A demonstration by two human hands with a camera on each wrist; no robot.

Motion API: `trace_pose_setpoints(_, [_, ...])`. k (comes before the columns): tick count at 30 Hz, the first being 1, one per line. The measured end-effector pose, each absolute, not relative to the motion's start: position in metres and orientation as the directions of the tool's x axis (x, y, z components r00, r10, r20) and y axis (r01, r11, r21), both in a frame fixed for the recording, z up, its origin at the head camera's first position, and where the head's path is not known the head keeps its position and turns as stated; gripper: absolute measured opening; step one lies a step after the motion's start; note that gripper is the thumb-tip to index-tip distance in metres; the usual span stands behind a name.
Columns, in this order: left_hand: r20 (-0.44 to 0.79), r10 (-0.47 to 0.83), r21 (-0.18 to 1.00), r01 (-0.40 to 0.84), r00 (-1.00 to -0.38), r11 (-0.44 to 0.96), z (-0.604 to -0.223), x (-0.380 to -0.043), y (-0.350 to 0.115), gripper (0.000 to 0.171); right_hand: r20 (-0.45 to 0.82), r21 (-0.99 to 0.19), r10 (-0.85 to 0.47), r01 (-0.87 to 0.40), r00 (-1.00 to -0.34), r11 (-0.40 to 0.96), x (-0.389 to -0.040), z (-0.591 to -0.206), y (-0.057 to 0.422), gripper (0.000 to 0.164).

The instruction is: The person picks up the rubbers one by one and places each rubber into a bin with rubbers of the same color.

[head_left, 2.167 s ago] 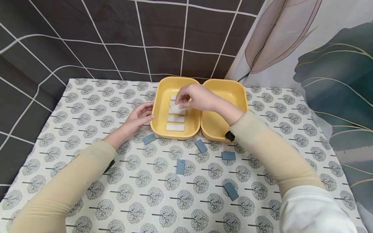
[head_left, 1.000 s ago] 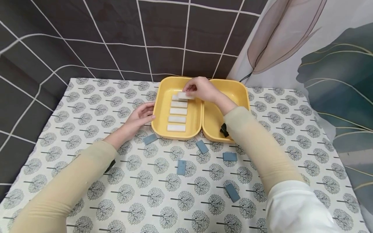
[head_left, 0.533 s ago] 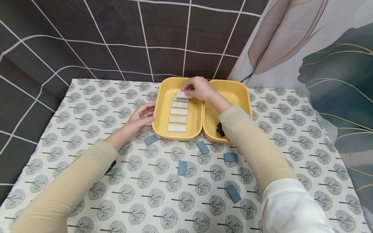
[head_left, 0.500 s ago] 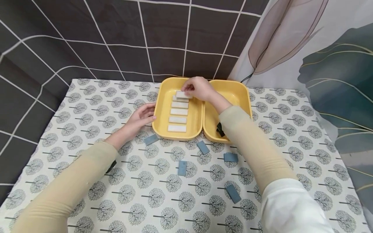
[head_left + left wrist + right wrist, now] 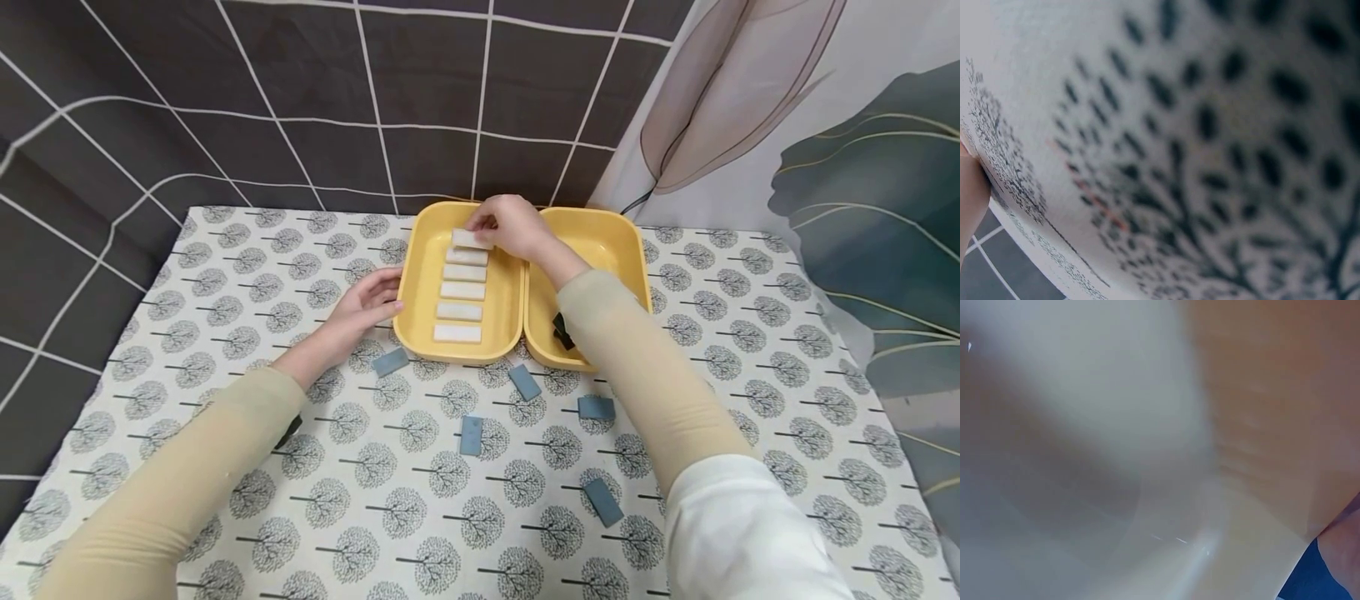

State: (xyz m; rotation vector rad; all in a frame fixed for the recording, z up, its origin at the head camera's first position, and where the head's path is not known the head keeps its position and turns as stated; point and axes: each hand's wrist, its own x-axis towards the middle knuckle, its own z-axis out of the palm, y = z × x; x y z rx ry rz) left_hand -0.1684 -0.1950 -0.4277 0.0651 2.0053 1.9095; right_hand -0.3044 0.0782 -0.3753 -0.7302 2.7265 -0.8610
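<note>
My right hand point(image 5: 512, 227) pinches a small white rectangular block point(image 5: 467, 238) at the far end of a column in the left yellow tray point(image 5: 504, 325). Below it, several like white blocks lie flat in line, such as the nearest block point(image 5: 457, 333). My left hand point(image 5: 354, 312) touches the tray's outer left side, with the thumb at the rim and the other fingertips partly hidden. The left wrist view holds mostly blurred tree-print cloth point(image 5: 1166, 156) and a bit of hand. In the right wrist view a blurred, glossy yellow surface point(image 5: 1260, 500) fills much of the frame.
A second yellow tray point(image 5: 600, 225) adjoins on the right, partly beneath my right forearm. Several blue blocks lie scattered on the cloth in front, among them one blue block point(image 5: 471, 436) near the middle. A dark tiled-pattern backdrop point(image 5: 315, 158) stands behind the table.
My right hand has carried the white block from mid-column to the tray's far end, now lined up with the others. My left hand stays at the tray's side.
</note>
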Motion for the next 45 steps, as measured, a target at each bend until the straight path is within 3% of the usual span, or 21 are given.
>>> trace_pose_setpoints(18, [-0.195,0.291,0.981,-0.182,-0.937,0.072,-0.4316,-0.1695,-0.1957,0.067,0.038,-0.500,-0.545,-0.488,-0.838,0.715,-0.3126,-0.3813,0.0740,0.014])
trace_pose_setpoints(45, [-0.200,0.296,0.980,-0.186,-0.934,0.075,-0.4305,-0.1695,-0.1963,0.067,0.025,-0.400,-0.587,-0.547,-0.809,0.736,-0.3095,-0.3850,0.0691,0.016])
